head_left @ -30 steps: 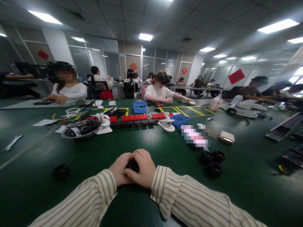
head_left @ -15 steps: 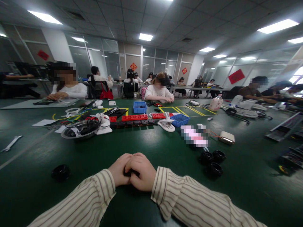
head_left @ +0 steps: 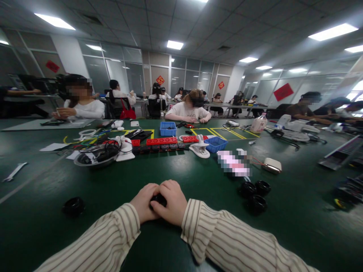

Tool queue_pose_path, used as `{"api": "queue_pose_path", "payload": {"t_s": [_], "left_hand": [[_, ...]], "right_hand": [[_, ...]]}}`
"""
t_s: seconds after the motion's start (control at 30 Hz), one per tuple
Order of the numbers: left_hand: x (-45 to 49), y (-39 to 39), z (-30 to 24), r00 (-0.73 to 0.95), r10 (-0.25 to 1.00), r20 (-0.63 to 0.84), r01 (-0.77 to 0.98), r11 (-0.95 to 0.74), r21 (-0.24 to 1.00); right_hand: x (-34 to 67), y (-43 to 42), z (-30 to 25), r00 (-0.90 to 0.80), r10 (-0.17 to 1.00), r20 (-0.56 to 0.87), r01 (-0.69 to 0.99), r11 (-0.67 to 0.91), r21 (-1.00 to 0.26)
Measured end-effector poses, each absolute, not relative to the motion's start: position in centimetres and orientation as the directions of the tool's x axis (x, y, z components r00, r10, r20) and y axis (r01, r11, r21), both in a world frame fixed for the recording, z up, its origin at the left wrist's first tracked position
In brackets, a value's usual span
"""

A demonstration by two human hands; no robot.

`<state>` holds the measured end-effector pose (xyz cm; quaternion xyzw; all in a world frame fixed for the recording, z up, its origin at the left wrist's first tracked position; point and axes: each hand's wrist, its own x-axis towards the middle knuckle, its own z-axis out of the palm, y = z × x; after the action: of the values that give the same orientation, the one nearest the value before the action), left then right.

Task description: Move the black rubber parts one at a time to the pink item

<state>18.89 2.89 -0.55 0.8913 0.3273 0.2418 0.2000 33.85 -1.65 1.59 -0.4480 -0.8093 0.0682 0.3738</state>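
My left hand (head_left: 144, 202) and my right hand (head_left: 171, 202) meet at the front middle of the green table, both wrapped round one black round part (head_left: 159, 199). Only a little of that part shows between my thumbs and fingers, so its full shape is hidden. A glossy black ring-shaped part (head_left: 73, 206) lies by itself to the left of my hands. Several similar black ring-shaped parts (head_left: 257, 203) stand close together to the right.
Beyond my hands lie red and black power strips (head_left: 163, 141), a white clip stand (head_left: 200, 147), a blue bin (head_left: 216, 144) and a metal bowl of cables (head_left: 96, 156). A wrench (head_left: 14, 172) rests far left. Across the green table (head_left: 113, 189) sits a person (head_left: 188, 109).
My right hand has shifted up slightly and its thumb now lies over the black part, more of which shows. The people opposite have moved their hands.
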Motion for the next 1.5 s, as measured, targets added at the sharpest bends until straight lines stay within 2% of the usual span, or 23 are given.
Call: {"api": "queue_pose_path", "payload": {"t_s": [0.23,0.33,0.47,0.67,0.8,1.0,1.1,1.2,1.33,1.5], "left_hand": [[18.72,3.05,-0.55,0.706,0.654,0.27,0.435,-0.702,0.563],[18.63,3.07,-0.73,0.71,0.649,0.273,0.422,-0.703,0.573],[18.59,3.07,-1.09,0.647,0.693,0.317,0.441,-0.68,0.586],[18.58,3.33,-1.12,0.661,0.681,0.314,0.473,-0.704,0.53],[18.68,3.22,-0.75,0.653,0.697,0.296,0.488,-0.686,0.539],[18.85,2.75,-0.37,0.673,0.678,0.296,0.443,-0.69,0.572],[18.85,2.68,-0.51,0.676,0.662,0.325,0.432,-0.713,0.552],[18.83,2.79,-0.74,0.649,0.687,0.327,0.456,-0.695,0.556],[18.8,3.0,-0.85,0.63,0.712,0.31,0.496,-0.676,0.545],[18.78,3.08,-0.68,0.654,0.699,0.289,0.499,-0.686,0.529]], "right_hand": [[33.93,-1.68,1.43,-0.48,0.622,0.619,0.459,0.779,-0.428],[33.98,-1.86,1.54,-0.494,0.588,0.641,0.416,0.807,-0.419],[33.95,-2.02,1.8,-0.391,0.67,0.631,0.517,0.727,-0.452],[33.7,-1.83,1.59,-0.283,0.818,0.502,0.704,0.532,-0.47],[33.77,-1.69,1.51,-0.305,0.804,0.51,0.696,0.554,-0.457],[33.99,-1.58,1.39,-0.448,0.68,0.58,0.547,0.722,-0.424],[34.03,-1.73,1.55,-0.451,0.643,0.619,0.496,0.757,-0.425],[34.01,-1.94,1.82,-0.381,0.682,0.624,0.53,0.715,-0.457],[33.91,-1.98,1.83,-0.277,0.779,0.563,0.65,0.583,-0.487],[33.81,-1.7,1.56,-0.267,0.819,0.508,0.71,0.524,-0.471]]}}
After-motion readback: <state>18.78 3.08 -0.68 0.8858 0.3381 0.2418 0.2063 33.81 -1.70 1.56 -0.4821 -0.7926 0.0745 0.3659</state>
